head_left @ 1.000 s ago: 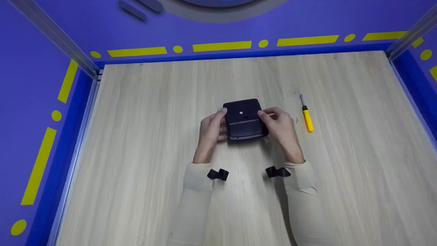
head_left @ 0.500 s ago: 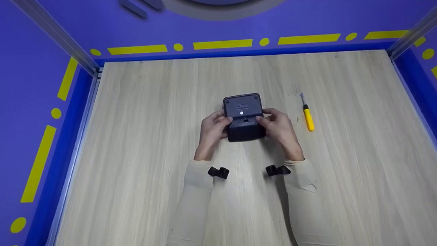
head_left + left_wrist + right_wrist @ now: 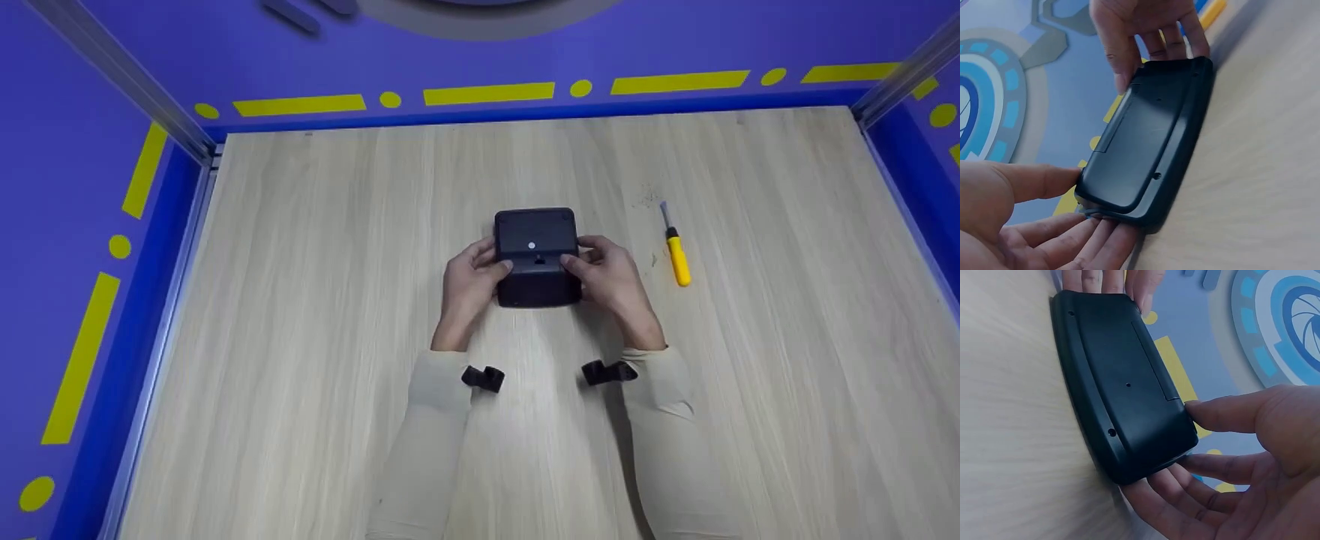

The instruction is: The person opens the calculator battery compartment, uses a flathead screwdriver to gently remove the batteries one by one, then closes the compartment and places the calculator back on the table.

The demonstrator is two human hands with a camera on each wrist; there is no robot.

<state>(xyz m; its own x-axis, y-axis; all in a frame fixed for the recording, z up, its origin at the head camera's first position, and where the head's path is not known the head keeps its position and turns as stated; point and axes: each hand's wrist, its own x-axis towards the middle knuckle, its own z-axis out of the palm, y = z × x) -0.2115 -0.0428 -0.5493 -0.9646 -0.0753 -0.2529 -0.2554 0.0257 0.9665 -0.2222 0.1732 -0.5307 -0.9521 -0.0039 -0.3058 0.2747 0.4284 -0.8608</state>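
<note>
A black plastic device point(image 3: 547, 289) with rounded corners is held above the table between both hands, its back towards the head camera. A small white dot and a notch mark that back. Small holes and a panel seam show on the casing point(image 3: 1134, 135) in the left wrist view. The left hand point(image 3: 469, 283) grips its left side, thumb on the near face and fingers beneath. On the opposite side the right hand point(image 3: 613, 281) grips it likewise, its thumb near the notch. The face turned away is hidden.
A flat-blade screwdriver with a yellow handle point(image 3: 678, 259) lies on the wooden table point(image 3: 315, 315), right of the right hand. Small dark specks lie near its tip. Blue panels point(image 3: 480, 60) with yellow markings stand behind and at both sides.
The device has been tilted in both hands, so more of its back faces the head camera. Both thumbs have shifted inward onto that back. The screwdriver has not moved.
</note>
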